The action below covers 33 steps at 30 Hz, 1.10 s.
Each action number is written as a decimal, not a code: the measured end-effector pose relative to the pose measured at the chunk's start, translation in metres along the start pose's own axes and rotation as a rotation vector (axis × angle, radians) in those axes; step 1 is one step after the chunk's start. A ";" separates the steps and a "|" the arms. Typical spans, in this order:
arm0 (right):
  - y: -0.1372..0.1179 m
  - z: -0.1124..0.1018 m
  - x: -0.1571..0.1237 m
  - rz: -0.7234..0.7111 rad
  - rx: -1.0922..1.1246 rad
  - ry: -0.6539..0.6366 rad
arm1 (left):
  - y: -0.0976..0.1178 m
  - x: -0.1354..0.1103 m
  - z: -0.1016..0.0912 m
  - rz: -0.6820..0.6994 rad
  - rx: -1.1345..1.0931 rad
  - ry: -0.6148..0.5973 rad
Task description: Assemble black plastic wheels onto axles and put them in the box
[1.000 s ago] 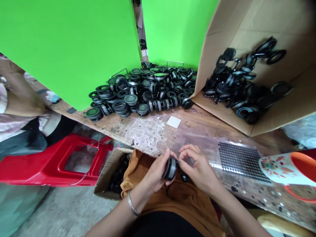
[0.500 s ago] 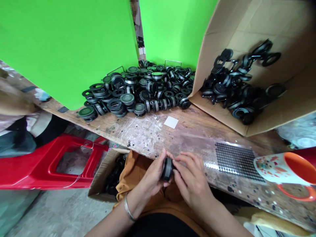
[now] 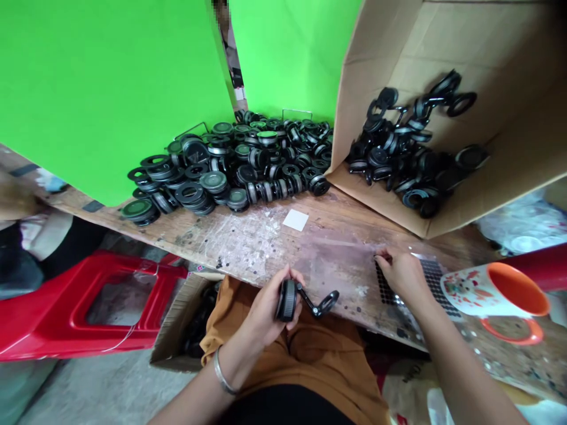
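My left hand grips a round black part with a ribbed silver rim, held on edge over my lap at the bench's front edge. A small black hinged arm with a ring end sticks out from it to the right. My right hand rests apart from it on a clear sheet covered with small black dots, fingertips pressed to the sheet's left end. Whether a dot is pinched between the fingers cannot be seen.
A heap of black round parts lies at the back of the worn wooden bench. A tipped cardboard box holds more. A white square, an orange-lined mug, a red stool and a floor box surround me.
My right hand has left the black part and moved right onto the dotted sheet. The hinged arm now hangs free from the part in my left hand.
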State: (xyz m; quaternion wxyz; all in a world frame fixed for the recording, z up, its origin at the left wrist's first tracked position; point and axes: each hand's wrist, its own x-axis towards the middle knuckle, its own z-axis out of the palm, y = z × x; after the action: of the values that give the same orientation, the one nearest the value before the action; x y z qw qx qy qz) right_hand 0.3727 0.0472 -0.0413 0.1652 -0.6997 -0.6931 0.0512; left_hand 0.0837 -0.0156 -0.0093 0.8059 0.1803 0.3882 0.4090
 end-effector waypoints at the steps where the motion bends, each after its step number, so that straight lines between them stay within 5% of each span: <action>1: 0.004 0.003 0.003 -0.002 -0.007 -0.014 | 0.000 0.000 0.001 0.008 0.002 0.024; 12: 0.002 0.009 0.011 -0.021 -0.152 -0.065 | -0.002 0.000 0.003 0.116 0.030 0.136; 17: -0.049 -0.007 -0.017 -0.235 0.093 0.170 | -0.002 -0.002 0.001 0.257 0.172 0.239; 20: -0.098 -0.018 -0.044 -0.374 0.412 0.147 | 0.000 -0.005 0.002 0.319 0.272 0.296; 23: -0.134 -0.019 -0.064 -0.406 0.481 0.101 | 0.001 -0.007 0.004 0.369 0.328 0.318; 33: -0.143 -0.002 -0.071 -0.351 0.452 0.000 | -0.002 -0.010 0.002 0.486 0.398 0.366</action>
State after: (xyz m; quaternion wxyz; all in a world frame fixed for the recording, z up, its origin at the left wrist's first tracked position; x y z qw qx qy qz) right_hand 0.2352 -0.0256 -0.0073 0.3231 -0.5144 -0.7748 0.1751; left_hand 0.0826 -0.0246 -0.0044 0.5512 0.3444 0.5439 0.5307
